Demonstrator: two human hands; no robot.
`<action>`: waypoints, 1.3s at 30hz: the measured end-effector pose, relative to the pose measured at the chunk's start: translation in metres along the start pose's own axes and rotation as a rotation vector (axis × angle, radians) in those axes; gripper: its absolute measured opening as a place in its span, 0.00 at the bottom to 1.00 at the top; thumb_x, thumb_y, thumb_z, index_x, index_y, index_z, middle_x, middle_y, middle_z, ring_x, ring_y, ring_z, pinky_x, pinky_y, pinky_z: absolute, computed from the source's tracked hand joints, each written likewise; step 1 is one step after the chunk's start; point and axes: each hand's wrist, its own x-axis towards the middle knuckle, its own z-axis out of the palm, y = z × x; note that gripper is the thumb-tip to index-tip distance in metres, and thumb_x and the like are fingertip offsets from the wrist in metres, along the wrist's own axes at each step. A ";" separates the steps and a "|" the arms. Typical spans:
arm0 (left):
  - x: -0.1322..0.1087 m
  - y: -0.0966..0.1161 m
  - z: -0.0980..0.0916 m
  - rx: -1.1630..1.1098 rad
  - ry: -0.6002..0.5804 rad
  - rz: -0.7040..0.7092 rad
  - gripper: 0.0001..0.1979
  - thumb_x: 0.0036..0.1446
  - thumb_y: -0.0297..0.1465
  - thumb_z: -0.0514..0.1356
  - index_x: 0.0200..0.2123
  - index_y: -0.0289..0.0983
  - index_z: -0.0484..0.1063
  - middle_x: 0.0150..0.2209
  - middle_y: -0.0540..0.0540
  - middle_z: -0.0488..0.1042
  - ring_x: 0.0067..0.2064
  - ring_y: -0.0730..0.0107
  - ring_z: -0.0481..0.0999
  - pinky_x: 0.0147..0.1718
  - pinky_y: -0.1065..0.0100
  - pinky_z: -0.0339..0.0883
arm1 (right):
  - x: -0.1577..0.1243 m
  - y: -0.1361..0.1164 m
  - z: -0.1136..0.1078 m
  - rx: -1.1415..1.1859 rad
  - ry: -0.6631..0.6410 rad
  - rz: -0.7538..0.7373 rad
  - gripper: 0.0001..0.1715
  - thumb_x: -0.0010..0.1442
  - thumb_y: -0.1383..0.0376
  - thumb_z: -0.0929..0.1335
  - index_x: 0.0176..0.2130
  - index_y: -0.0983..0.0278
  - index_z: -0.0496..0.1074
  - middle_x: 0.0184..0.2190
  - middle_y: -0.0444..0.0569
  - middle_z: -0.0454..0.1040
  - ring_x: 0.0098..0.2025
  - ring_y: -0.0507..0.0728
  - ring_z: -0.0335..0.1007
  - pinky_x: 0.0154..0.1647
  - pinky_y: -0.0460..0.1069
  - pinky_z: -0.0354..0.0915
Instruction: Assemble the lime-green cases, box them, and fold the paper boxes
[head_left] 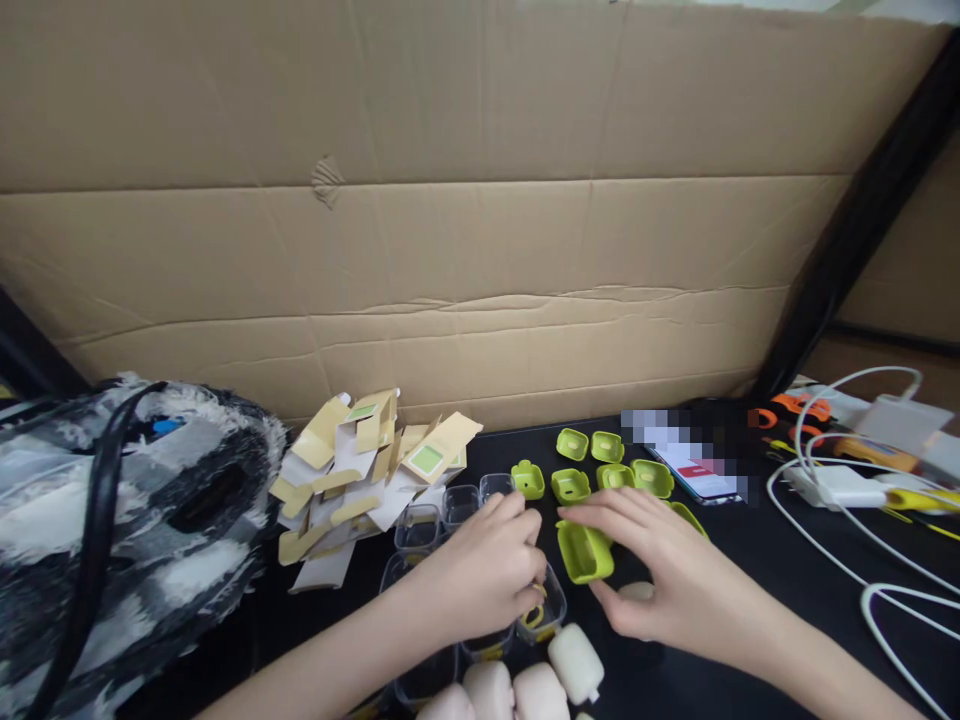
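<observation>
My left hand [487, 565] is closed above several small clear plastic boxes [418, 527]. Its fingertips pinch a yellow ring [534, 610] in the box [556, 600] nearest my right hand; the palm hides part of it. With thumb and forefinger, my right hand [660, 570] grips a lime-green hollow case [585, 552], its opening facing up and towards me. Behind it sit several more green pieces [571, 486], shallow and rounded. Cream-coloured rounded blocks [576, 664] lie close to me, below the boxes. Another pale piece [637, 592] is partly covered by my right hand.
Opened cardboard packets [360, 475] are heaped behind the boxes at left. A fluffy grey-and-white bundle [187, 500] with a black strap fills the far left. At right are a phone [694, 465], white cables [817, 545] and orange-handled tools [802, 405]. A cardboard wall [480, 250] stands behind.
</observation>
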 end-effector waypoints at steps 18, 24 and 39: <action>0.003 0.005 0.016 0.122 0.006 -0.147 0.10 0.54 0.22 0.62 0.22 0.35 0.78 0.22 0.48 0.71 0.35 0.62 0.68 0.42 0.61 0.58 | 0.001 0.004 0.006 0.023 0.023 -0.035 0.27 0.57 0.71 0.66 0.55 0.59 0.65 0.51 0.52 0.74 0.55 0.62 0.68 0.55 0.63 0.64; 0.004 0.000 0.018 0.094 0.022 -0.135 0.06 0.51 0.32 0.68 0.25 0.37 0.81 0.22 0.48 0.72 0.34 0.61 0.69 0.40 0.62 0.57 | 0.006 0.007 0.000 0.035 0.180 -0.016 0.16 0.62 0.70 0.63 0.49 0.58 0.68 0.46 0.51 0.76 0.50 0.61 0.72 0.49 0.60 0.69; 0.003 0.001 -0.007 -0.286 0.065 -0.179 0.07 0.44 0.24 0.60 0.27 0.36 0.78 0.30 0.46 0.77 0.32 0.64 0.72 0.34 0.65 0.64 | -0.003 -0.007 -0.032 -0.019 0.295 -0.084 0.17 0.62 0.70 0.64 0.50 0.56 0.68 0.46 0.48 0.76 0.47 0.58 0.74 0.46 0.53 0.72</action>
